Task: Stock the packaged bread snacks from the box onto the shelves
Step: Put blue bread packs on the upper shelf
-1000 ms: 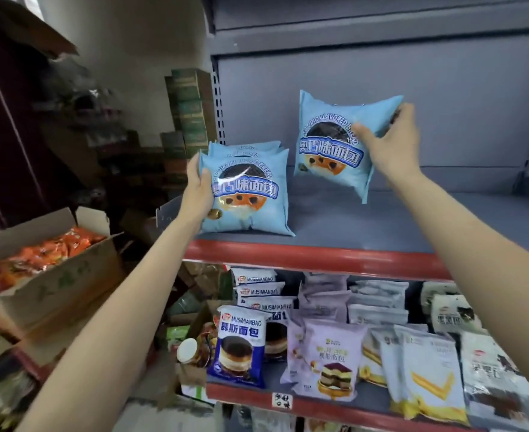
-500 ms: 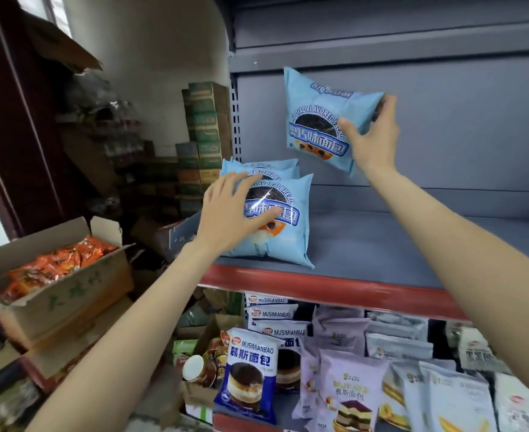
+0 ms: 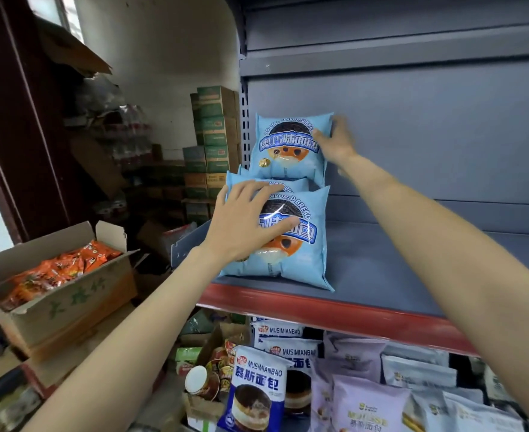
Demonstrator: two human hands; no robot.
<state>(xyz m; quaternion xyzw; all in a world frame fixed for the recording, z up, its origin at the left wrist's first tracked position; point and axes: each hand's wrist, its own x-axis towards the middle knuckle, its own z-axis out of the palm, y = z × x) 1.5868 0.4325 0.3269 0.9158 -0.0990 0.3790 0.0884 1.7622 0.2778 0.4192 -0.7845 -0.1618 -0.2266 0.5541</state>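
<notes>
Head view: three blue bread packs [image 3: 289,148], two hands.

Small shop: retail shelving [image 3: 413,244], packaged snacks [image 3: 366,410], stock cartons [image 3: 70,304].

White wall [image 3: 163,57], dark red doorframe [image 3: 16,120], stacked green cartons [image 3: 216,126] behind

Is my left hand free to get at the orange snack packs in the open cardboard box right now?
Probably yes. The left hand only rests flat on the front blue bread pack, gripping nothing, and the orange packs lie uncovered in the open box to its left.
</notes>
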